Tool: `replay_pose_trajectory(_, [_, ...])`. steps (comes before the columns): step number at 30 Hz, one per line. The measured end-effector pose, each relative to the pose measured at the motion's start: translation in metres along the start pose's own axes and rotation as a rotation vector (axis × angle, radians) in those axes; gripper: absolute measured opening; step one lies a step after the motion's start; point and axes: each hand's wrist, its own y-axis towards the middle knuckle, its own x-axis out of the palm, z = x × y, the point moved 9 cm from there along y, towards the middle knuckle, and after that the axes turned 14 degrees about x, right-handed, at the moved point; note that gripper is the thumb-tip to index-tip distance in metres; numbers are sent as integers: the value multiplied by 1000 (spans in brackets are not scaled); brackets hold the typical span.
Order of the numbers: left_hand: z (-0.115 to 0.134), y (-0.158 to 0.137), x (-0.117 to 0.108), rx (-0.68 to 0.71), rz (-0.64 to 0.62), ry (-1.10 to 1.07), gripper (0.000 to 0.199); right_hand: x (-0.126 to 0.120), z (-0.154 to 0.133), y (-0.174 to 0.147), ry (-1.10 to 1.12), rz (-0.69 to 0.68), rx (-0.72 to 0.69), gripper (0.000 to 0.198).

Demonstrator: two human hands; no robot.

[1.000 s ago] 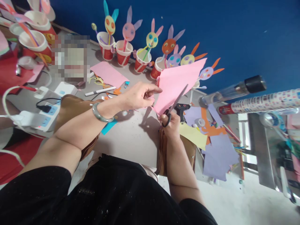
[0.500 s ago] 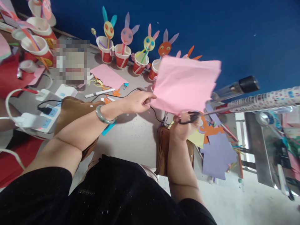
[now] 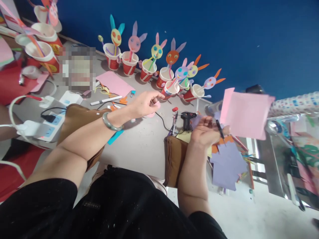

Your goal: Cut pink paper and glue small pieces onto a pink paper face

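My left hand (image 3: 143,104), with a bangle at its wrist, is closed in a pinch over the grey table (image 3: 139,142). A small piece of pink paper (image 3: 156,105) shows at its fingertips. My right hand (image 3: 205,131) is turned palm up on the right, its fingers loosely curled. Black-handled scissors (image 3: 220,129), blurred, sit at its thumb. Beyond the thumb is a large folded sheet of pink paper (image 3: 249,114); whether the thumb still grips it I cannot tell. Beneath that hand lie purple paper (image 3: 225,167) and orange scraps.
Red paper cups (image 3: 129,66) with paper rabbit faces line the blue wall. A black glue gun (image 3: 187,120), a white pen (image 3: 106,100) and another pink sheet (image 3: 116,83) lie on the table. Brown cushions (image 3: 175,162) flank me. A power strip (image 3: 53,126) stands left.
My right hand has turned over and the large pink paper has swung right, away from my left hand. The small pink piece now shows in my left fingers. More cups are uncovered.
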Motion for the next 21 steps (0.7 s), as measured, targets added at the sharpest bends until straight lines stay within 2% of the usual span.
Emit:
replay_pose_trajectory(2, [-3,-1,1,-32,12,-61,33,0,7,-14,136,88,31,40])
replay_pose_trajectory(4, [-5,-3,4,-63,17,-125,35,12,13,-28,124,70,51,39])
replay_pose_trajectory(9, [-6,-6,14,-101,-7,-297,36,41,20,-55,-199,-73,-89,19])
replay_pose_trajectory(13, [-9,-9,29,-169,-65,-440,41,67,29,-80,-471,-335,-244,17])
replay_pose_trajectory(17, [-11,-12,44,-164,-136,-469,44,79,49,-97,-613,-510,-149,28])
replay_pose_trajectory(21, [-12,-17,57,-157,-214,-452,44,81,57,-103,-661,-540,-70,31])
